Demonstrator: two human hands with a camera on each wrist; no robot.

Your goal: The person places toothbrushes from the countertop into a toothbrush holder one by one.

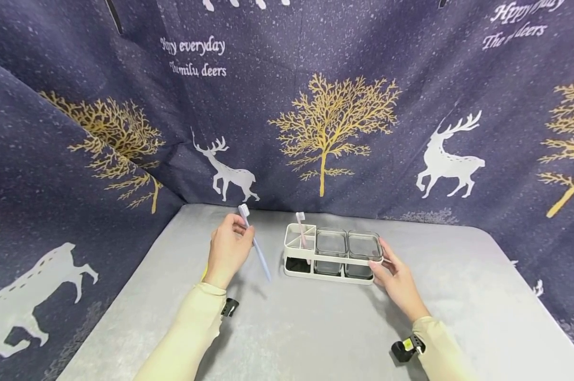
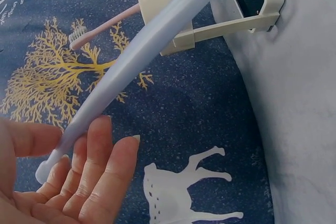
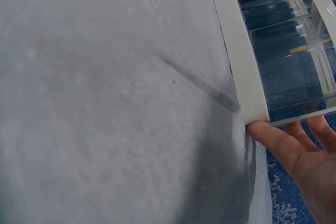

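My left hand [image 1: 228,251] pinches a pale blue toothbrush [image 1: 260,256] near its bristled head, thumb on one side and fingers on the other. The toothbrush slants, bristles up, its handle end pointing down toward the table. To its right stands a cream toothbrush holder [image 1: 339,261] with a divided section at its left end and two clear cups [image 1: 331,242] beside it. A pink toothbrush [image 1: 303,235] leans in that divided section, head up. My right hand [image 1: 397,280] grips the holder's right end, thumb at the front corner [image 3: 257,125] and fingers round the side.
The holder stands on a grey tabletop [image 1: 292,328], toward its back edge. Behind and to the left hangs a dark blue cloth [image 1: 268,106] printed with deer and golden trees. Both wrists wear black camera mounts [image 1: 406,349].
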